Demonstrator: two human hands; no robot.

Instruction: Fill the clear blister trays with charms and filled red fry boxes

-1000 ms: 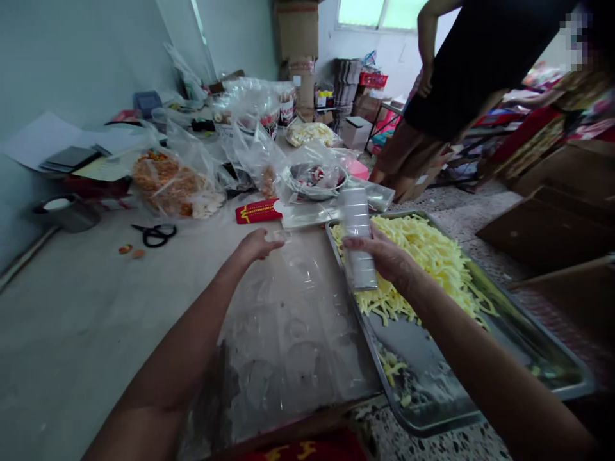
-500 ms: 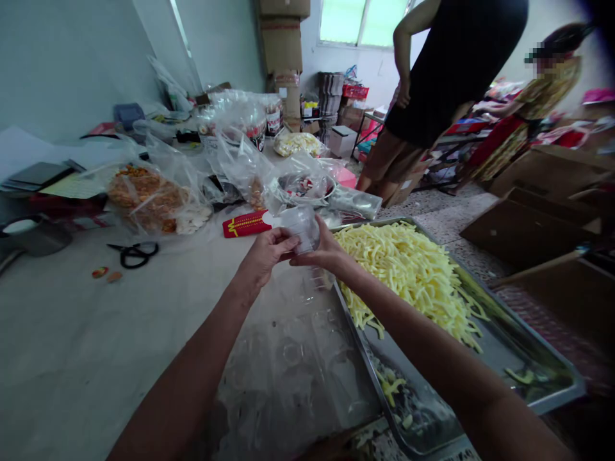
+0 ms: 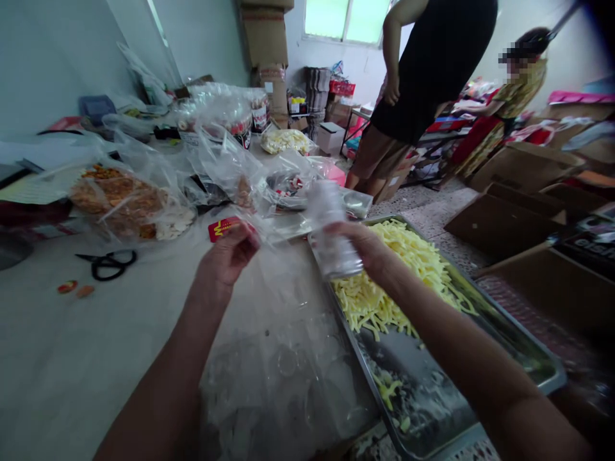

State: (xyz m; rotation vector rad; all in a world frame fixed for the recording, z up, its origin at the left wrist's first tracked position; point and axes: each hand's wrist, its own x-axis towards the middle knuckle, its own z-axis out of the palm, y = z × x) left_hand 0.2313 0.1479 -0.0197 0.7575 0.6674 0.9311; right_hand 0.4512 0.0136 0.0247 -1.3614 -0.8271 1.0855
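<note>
My right hand is closed round a clear plastic container, a tall cylinder smeared by motion, at the left edge of the metal tray. In that tray lies a heap of pale yellow curved sticks. On the left, over the table, my left hand has its fingers curled together; what they hold, if anything, cannot be made out. Just behind those fingers is a red card with yellow print, partly covered. Clear plastic film spreads between the two hands, blurred.
Black scissors and two small flat pieces lie on the left of the table. A bag of orange snacks stands behind them. Clear plastic trays lie in front. Two people stand beyond, near open cardboard boxes.
My hands have come apart: the right one moved right with the clear container, the left one moved left to the red card. The view has shifted slightly to the right.
</note>
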